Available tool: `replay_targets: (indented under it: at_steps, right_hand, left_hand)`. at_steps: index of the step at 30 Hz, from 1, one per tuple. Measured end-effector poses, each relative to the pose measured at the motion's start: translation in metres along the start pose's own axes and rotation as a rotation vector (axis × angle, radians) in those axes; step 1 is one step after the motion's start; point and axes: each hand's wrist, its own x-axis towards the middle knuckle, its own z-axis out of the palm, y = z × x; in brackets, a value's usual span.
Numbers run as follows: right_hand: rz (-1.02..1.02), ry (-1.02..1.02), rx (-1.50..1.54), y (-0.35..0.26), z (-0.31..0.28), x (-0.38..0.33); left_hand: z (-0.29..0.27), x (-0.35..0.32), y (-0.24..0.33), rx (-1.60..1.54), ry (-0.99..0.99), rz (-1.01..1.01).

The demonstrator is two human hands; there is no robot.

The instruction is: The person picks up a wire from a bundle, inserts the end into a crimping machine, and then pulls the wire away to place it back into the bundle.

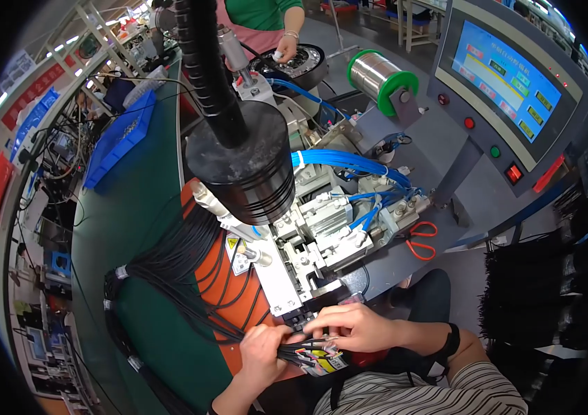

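Machine [335, 223]: whether any cable is seated, I can't tell.
Loose black cables [162, 263]: across the orange mat [231, 354], seemingly left to do.
Right hand [359, 328]: fingers half-bent over the held cables [296, 351]; grip unclear to me.
Left hand [261, 351]: fingers curled round that bunch.
Held cables: just beside the machine, apparently mid-handling.

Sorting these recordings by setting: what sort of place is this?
Probably a factory workshop for cable assembly: a metal machine with blue tubes, a spool of silvery wire, and bundled black cables across the green bench.
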Motion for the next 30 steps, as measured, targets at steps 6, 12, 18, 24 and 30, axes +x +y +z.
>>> replay_targets:
  at_steps: [6, 12, 18, 24, 30]
  right_hand:
    - [0.226, 0.142, 0.275, 0.01, 0.01, 0.009]
    - [-0.037, 0.298, -0.089, 0.015, 0.015, 0.012]
    - [0.137, 0.054, 0.517, 0.02, 0.001, -0.001]
    - [0.03, 0.027, 0.318, -0.005, 0.007, 0.006]
    - [0.048, 0.112, 0.207, 0.028, 0.011, 0.005]
  left_hand:
    - [0.007, 0.011, 0.003, -0.239, 0.055, -0.008]
    - [0.008, 0.022, 0.01, -0.213, 0.056, -0.035]
    - [0.008, 0.008, -0.008, -0.43, -0.069, -0.028]
    - [0.004, 0.009, -0.018, -0.688, -0.219, -0.026]
    - [-0.001, 0.017, 0.005, -0.476, -0.238, -0.019]
